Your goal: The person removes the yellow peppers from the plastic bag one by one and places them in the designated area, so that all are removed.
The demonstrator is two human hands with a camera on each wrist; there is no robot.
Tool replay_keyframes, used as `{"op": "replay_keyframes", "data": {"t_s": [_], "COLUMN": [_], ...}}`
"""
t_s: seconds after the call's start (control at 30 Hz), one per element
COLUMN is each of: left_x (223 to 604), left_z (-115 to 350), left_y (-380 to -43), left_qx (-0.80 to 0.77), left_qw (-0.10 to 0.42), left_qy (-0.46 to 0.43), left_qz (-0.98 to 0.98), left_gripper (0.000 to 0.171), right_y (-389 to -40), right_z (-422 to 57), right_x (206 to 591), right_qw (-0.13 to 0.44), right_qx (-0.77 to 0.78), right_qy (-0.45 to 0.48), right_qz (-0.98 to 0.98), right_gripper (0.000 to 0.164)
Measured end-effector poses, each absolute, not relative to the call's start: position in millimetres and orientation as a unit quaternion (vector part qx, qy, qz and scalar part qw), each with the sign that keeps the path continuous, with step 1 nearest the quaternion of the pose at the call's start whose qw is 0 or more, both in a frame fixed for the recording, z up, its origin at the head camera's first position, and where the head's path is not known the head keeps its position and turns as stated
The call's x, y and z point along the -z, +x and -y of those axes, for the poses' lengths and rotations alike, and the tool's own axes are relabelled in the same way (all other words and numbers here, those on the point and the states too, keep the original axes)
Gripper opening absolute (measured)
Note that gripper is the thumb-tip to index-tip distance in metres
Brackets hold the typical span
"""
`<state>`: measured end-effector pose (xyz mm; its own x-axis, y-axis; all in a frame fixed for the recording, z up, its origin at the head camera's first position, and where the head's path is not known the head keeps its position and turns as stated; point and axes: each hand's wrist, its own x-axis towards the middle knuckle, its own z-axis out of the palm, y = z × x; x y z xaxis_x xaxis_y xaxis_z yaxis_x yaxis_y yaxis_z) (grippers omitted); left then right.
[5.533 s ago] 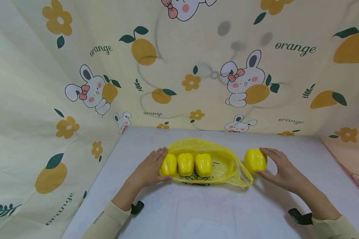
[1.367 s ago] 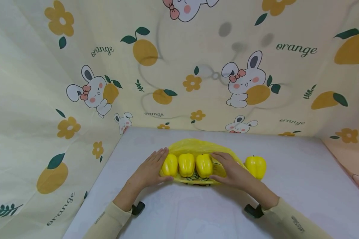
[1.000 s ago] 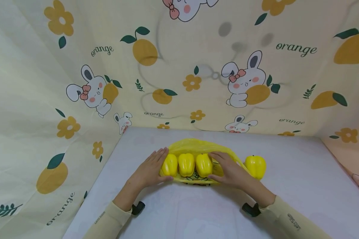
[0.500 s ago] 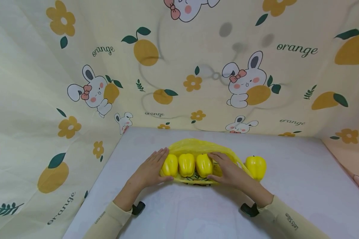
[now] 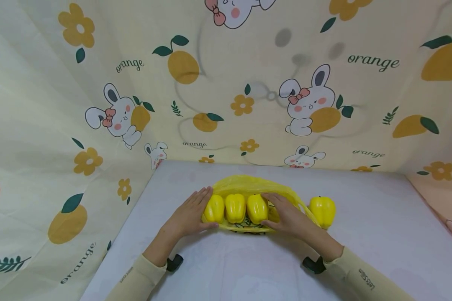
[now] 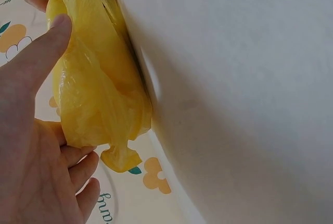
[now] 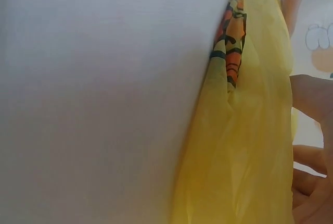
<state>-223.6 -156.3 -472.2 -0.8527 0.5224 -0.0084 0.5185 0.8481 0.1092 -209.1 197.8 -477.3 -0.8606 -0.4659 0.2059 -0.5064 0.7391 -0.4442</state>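
Near the far edge of the bench [image 5: 256, 267], a yellow bag [image 5: 248, 180] lies open, three yellow peppers [image 5: 235, 208] in a row inside it. Both arms reach up from the near edge, angled inward. The left hand [image 5: 190, 213] is cupped round the bag's left end, thumb nearer and fingers beyond, partly covering the left pepper [image 5: 215, 209]. The right hand [image 5: 291, 215] holds the right pepper [image 5: 257, 210] between thumb and fingertips, hiding part of the bag. A loose pepper [image 5: 322, 211] lies just beside the bag, on the side of the bench's right edge. Black and orange print on the bag is folded and unreadable; the left sleeve's [image 5: 139, 278] lettering is too small. The right sleeve [image 5: 354, 269] seems to say "Let'sSlim"; the backdrop cloth [image 5: 218, 46] repeats "orange".
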Motion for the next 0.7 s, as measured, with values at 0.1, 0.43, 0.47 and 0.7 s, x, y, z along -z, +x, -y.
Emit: {"op": "replay_keyframes", "data": {"t_s": [0.1, 0.43, 0.47, 0.7], "left_x": [472, 472, 472, 474], "left_z": [156, 156, 156, 156], "left_y": [-223, -223, -223, -224], "left_qx": [-0.049, -0.056, -0.056, -0.055], "left_qw": [0.019, 0.020, 0.020, 0.021], "left_qy": [0.271, 0.271, 0.271, 0.271], "left_qz": [-0.961, -0.961, -0.961, -0.961], "left_gripper": [0.113, 0.113, 0.113, 0.114], "right_y": [-209, -207, -206, -201], "right_z": [-197, -197, -197, -200], "right_x": [478, 475, 474, 468], "right_qw": [0.040, 0.044, 0.044, 0.050], "right_qx": [-0.255, -0.260, -0.263, -0.274], "right_qy": [0.264, 0.273, 0.273, 0.275], "right_qz": [0.929, 0.925, 0.924, 0.920], "right_gripper": [0.085, 0.086, 0.086, 0.084]}}
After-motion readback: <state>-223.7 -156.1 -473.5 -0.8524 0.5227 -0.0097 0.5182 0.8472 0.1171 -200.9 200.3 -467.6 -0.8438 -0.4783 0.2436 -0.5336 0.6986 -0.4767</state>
